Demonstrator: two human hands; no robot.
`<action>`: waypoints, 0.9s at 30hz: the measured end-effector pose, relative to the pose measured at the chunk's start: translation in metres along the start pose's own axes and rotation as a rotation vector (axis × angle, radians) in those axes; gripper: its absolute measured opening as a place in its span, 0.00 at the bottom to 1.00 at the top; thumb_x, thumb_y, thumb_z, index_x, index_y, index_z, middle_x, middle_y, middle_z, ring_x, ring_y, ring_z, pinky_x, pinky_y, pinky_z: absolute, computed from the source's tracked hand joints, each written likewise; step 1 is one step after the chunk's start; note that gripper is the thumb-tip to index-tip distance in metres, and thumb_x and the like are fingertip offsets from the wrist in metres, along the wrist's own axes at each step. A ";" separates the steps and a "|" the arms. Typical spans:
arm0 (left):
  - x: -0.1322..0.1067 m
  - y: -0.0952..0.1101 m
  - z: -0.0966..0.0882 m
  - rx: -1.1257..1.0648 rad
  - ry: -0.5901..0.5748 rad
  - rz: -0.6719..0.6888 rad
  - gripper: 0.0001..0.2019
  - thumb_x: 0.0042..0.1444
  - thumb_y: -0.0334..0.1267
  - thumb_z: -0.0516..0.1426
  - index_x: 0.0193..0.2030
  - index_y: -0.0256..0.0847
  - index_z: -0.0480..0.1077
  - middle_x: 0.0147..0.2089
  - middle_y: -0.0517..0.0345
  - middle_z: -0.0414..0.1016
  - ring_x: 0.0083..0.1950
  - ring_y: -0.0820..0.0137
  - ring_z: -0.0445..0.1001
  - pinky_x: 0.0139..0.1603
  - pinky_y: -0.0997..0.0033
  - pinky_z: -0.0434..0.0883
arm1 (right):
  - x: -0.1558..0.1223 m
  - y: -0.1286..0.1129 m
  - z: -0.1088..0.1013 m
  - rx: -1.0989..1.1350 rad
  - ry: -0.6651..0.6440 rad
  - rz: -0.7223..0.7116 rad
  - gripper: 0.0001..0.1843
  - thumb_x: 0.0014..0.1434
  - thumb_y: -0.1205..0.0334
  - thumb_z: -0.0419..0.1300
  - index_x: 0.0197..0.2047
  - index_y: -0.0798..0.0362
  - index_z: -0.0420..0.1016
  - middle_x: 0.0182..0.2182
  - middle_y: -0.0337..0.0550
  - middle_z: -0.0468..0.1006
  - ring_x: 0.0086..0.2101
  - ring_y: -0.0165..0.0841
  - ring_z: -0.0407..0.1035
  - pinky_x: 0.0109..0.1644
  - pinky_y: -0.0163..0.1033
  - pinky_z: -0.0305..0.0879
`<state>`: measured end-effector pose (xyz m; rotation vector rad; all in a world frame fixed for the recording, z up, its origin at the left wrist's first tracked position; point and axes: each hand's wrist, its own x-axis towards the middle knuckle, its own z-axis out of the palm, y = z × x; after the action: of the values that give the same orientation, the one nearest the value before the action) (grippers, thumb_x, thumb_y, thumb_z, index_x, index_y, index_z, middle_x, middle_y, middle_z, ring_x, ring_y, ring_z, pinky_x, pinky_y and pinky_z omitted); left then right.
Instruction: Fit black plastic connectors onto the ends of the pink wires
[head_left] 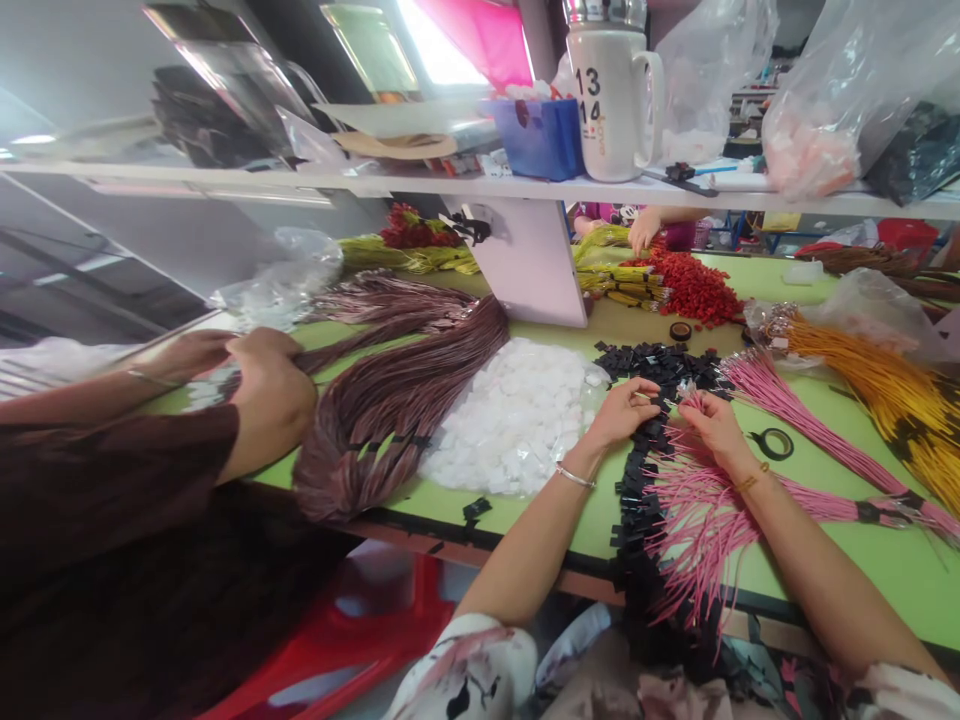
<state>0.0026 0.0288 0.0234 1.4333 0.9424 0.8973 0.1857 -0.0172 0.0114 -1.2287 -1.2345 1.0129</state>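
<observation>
Pinching a black tag, the left hand meets the right hand, its grip clamped on a pink cord, above the green counter; holding near the cord's tip should steady things.

left arm: my forearm reaches up from low centre, bare, wrist straight | left grip: palm down, fingers curled (how tightly, I can't tell) | right arm: forearm in from lower right, bare | right grip: fingers bent, tips close beside my left's
</observation>
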 end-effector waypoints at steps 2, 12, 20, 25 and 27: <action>-0.003 0.005 0.004 -0.092 -0.011 -0.007 0.20 0.43 0.29 0.66 0.45 0.37 0.71 0.41 0.58 0.73 0.34 0.78 0.70 0.40 0.75 0.68 | 0.000 -0.001 0.000 -0.011 0.008 -0.003 0.17 0.50 0.48 0.65 0.25 0.52 0.67 0.22 0.35 0.66 0.26 0.29 0.57 0.30 0.35 0.55; -0.006 0.013 0.011 0.096 0.114 0.062 0.08 0.45 0.29 0.64 0.33 0.36 0.70 0.33 0.59 0.73 0.33 0.74 0.70 0.37 0.73 0.67 | -0.003 -0.002 0.001 -0.037 0.027 -0.004 0.11 0.51 0.55 0.63 0.25 0.52 0.68 0.21 0.34 0.65 0.25 0.28 0.55 0.31 0.36 0.55; -0.012 0.011 0.019 0.379 0.159 0.288 0.05 0.49 0.26 0.58 0.31 0.39 0.69 0.35 0.56 0.74 0.36 0.71 0.71 0.38 0.72 0.67 | 0.000 0.001 -0.001 -0.135 0.057 -0.054 0.13 0.52 0.56 0.60 0.23 0.51 0.63 0.19 0.32 0.60 0.24 0.28 0.52 0.30 0.35 0.52; -0.012 0.008 0.019 0.482 0.184 0.397 0.07 0.49 0.24 0.56 0.31 0.40 0.68 0.36 0.54 0.75 0.39 0.68 0.72 0.43 0.69 0.68 | -0.001 0.001 -0.002 -0.193 0.039 -0.073 0.12 0.52 0.57 0.59 0.23 0.51 0.62 0.20 0.33 0.60 0.24 0.28 0.53 0.29 0.35 0.52; -0.012 0.007 0.019 0.525 0.189 0.426 0.07 0.49 0.24 0.56 0.32 0.41 0.68 0.37 0.54 0.74 0.40 0.68 0.72 0.44 0.67 0.69 | -0.001 0.002 -0.002 -0.213 0.037 -0.087 0.12 0.52 0.57 0.58 0.23 0.50 0.61 0.20 0.33 0.60 0.24 0.28 0.53 0.29 0.35 0.52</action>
<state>0.0164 0.0103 0.0289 2.0778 1.0841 1.1665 0.1876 -0.0184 0.0096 -1.3383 -1.3816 0.8066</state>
